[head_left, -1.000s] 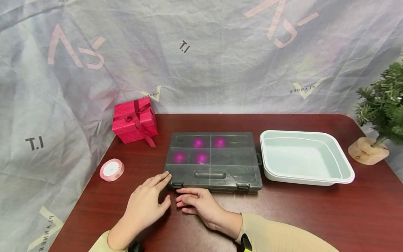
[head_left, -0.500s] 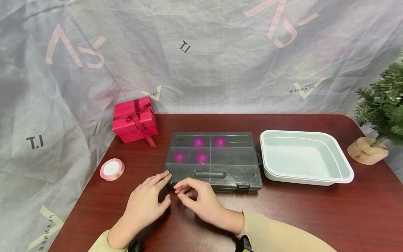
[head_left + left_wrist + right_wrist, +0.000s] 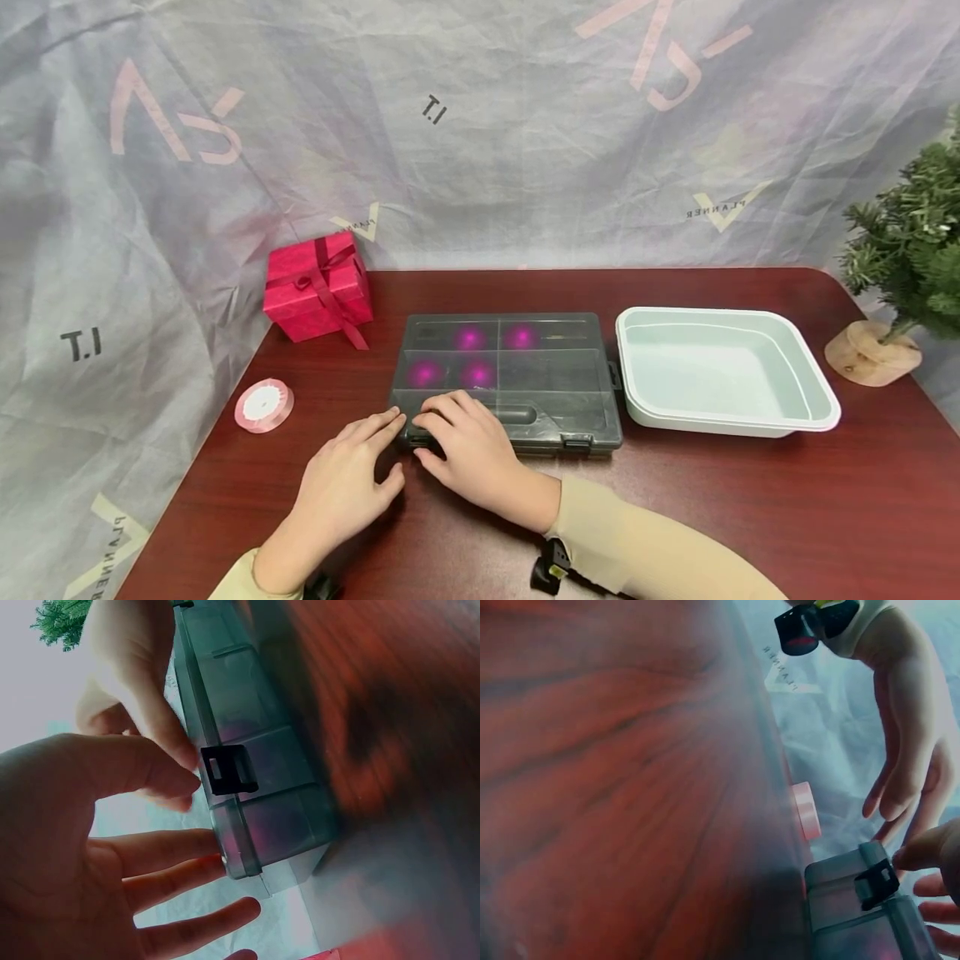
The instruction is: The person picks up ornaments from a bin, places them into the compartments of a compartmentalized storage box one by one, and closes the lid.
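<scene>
A translucent dark plastic organizer case [image 3: 555,371] lies closed on the table, with several magenta glows showing at its lid. My left hand [image 3: 341,487] is at the case's front left corner, its fingertips touching the edge and its fingers fairly straight. My right hand [image 3: 480,462] reaches over the left front part of the lid, fingers bent loosely and thumb near the front edge. In the left wrist view the black latch [image 3: 229,771] lies flat against the case front. The right wrist view shows the right thumb [image 3: 922,851] by the latch's top edge.
A white plastic tub [image 3: 727,375] stands right of the case. Further right is a small artificial tree in a wooden base [image 3: 873,354]. A pink ribbon spool [image 3: 264,406] and a red gift box [image 3: 318,287] stand on the left. A grey cloth [image 3: 525,167] hangs behind.
My right hand has moved up from the table in front of the case onto its lid, over the left latch. The left hand stays at the corner.
</scene>
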`<act>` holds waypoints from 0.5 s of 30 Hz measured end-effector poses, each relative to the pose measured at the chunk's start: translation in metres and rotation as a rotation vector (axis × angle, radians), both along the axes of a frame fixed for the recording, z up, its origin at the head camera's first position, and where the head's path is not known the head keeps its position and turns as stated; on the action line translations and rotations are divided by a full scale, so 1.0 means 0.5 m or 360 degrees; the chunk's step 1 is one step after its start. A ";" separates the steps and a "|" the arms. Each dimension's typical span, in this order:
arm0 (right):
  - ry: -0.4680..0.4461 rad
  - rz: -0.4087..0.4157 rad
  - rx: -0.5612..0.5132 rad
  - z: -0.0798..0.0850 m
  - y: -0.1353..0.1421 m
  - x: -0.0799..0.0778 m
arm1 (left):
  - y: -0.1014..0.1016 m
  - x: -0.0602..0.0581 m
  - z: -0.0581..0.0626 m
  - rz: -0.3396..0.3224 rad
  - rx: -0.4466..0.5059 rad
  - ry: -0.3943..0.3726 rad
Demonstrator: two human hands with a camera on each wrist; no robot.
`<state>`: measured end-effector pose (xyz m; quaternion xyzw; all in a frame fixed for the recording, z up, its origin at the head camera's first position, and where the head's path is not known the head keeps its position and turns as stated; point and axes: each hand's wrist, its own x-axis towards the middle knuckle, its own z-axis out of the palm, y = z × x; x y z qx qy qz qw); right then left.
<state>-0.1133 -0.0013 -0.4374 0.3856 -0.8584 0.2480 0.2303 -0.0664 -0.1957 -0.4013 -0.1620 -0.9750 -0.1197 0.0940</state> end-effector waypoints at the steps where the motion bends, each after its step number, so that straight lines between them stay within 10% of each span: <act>1: -0.0013 -0.0019 0.0036 -0.001 -0.001 -0.001 | 0.000 0.000 0.001 -0.0001 0.0001 0.0001; 15: 0.0018 -0.0094 0.0123 -0.007 -0.008 -0.006 | 0.003 -0.001 0.003 -0.0015 0.0001 0.0032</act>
